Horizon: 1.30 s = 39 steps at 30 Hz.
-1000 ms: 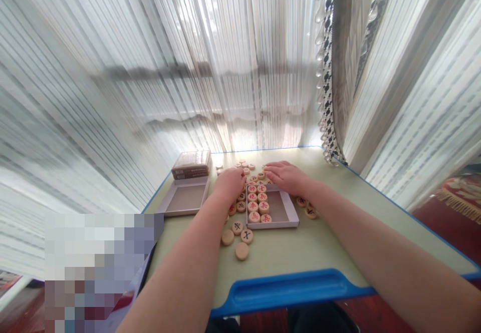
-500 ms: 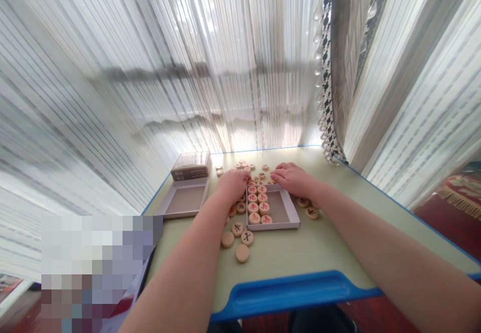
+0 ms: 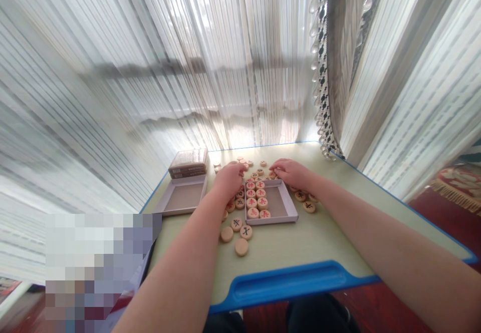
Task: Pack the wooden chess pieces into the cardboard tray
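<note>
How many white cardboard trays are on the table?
2. One shallow white cardboard tray lies empty at the left; the other, mid-table, has the left hand and right hand at its far corners and round wooden pieces in its left half.

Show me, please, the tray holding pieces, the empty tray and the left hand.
tray holding pieces (image 3: 278, 204): head view, its bare floor.
empty tray (image 3: 184, 199): head view, its floor.
left hand (image 3: 227, 182): head view, back of hand.

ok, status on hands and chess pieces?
Left hand over loose pieces, grip unclear. Right hand flat at box far rim. Box part filled; nothing blocking.
</note>
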Each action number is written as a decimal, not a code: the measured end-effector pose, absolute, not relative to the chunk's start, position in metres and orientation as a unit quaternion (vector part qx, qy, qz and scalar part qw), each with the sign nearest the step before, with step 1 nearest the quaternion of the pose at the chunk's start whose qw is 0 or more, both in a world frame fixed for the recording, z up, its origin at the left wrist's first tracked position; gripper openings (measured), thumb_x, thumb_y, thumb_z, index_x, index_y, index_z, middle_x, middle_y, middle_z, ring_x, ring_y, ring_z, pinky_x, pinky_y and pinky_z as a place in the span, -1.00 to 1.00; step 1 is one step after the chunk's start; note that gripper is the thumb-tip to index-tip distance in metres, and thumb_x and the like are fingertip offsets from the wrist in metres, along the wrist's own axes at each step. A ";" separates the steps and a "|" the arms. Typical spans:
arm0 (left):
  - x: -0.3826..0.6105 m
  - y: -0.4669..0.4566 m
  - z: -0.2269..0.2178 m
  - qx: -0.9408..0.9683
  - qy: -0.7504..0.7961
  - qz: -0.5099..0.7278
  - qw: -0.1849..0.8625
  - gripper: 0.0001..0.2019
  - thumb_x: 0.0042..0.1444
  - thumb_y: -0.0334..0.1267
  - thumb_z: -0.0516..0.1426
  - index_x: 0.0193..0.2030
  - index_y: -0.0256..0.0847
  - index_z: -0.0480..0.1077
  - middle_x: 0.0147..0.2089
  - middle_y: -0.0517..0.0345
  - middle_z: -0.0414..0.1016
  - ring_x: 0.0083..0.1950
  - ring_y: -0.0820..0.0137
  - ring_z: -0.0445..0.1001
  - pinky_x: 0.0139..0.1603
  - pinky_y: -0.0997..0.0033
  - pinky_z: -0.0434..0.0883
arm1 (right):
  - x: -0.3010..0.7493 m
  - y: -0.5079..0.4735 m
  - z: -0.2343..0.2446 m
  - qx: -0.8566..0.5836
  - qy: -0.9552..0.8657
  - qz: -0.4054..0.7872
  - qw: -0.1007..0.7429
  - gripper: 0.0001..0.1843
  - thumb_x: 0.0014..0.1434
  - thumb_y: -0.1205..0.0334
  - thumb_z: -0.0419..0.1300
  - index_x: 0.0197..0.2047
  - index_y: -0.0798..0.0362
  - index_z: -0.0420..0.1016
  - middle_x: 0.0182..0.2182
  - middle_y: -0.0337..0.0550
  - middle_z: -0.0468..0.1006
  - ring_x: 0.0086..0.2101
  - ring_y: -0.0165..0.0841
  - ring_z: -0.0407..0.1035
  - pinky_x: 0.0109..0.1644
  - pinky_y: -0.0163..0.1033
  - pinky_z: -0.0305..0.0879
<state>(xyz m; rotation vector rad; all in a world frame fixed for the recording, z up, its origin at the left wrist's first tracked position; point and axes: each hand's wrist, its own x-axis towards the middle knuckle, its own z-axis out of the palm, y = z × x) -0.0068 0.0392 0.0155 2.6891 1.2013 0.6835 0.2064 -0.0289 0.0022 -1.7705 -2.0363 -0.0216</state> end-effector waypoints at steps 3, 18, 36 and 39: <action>-0.006 0.039 0.015 0.888 0.392 0.229 0.068 -0.71 -0.01 -0.46 -0.01 -0.25 -0.15 0.49 -0.12 0.15 0.47 -0.10 0.36 0.43 0.03 0.39 0.35 | 0.207 -0.028 0.001 -0.647 -0.723 -0.030 0.241 -0.65 0.13 0.30 -0.03 -0.12 0.09 0.52 -0.06 -0.11 0.48 -0.05 -0.29 0.31 0.10 -0.24 0.16; -0.003 0.041 0.013 0.899 0.382 0.210 0.044 -0.64 0.03 -0.48 -0.05 -0.13 -0.18 0.48 -0.01 0.12 0.47 -0.02 0.34 0.42 0.08 0.40 0.32 | 0.214 -0.024 -0.003 -0.673 -0.707 -0.006 0.216 -0.64 0.15 0.16 -0.01 -0.11 0.11 0.51 -0.09 -0.06 0.50 -0.08 -0.28 0.33 0.07 -0.24 0.17; -0.006 0.041 0.015 0.862 0.482 0.160 0.010 -0.62 -0.06 -0.51 0.00 -0.22 -0.05 0.51 -0.07 0.16 0.50 -0.06 0.31 0.44 -0.03 0.39 0.36 | 0.209 -0.026 -0.002 -0.702 -0.667 0.011 0.250 -0.69 0.10 0.13 0.08 -0.17 0.12 0.49 -0.16 0.00 0.49 -0.10 -0.22 0.31 -0.03 -0.20 0.20; -0.006 0.042 0.015 0.872 0.464 0.159 0.013 -0.62 -0.07 -0.51 0.00 -0.22 -0.04 0.51 -0.05 0.19 0.49 -0.06 0.32 0.44 -0.02 0.40 0.35 | 0.207 -0.027 -0.002 -0.694 -0.660 0.044 0.284 -0.73 0.09 0.15 0.11 -0.18 0.10 0.45 -0.20 -0.05 0.51 -0.15 -0.27 0.34 -0.11 -0.24 0.23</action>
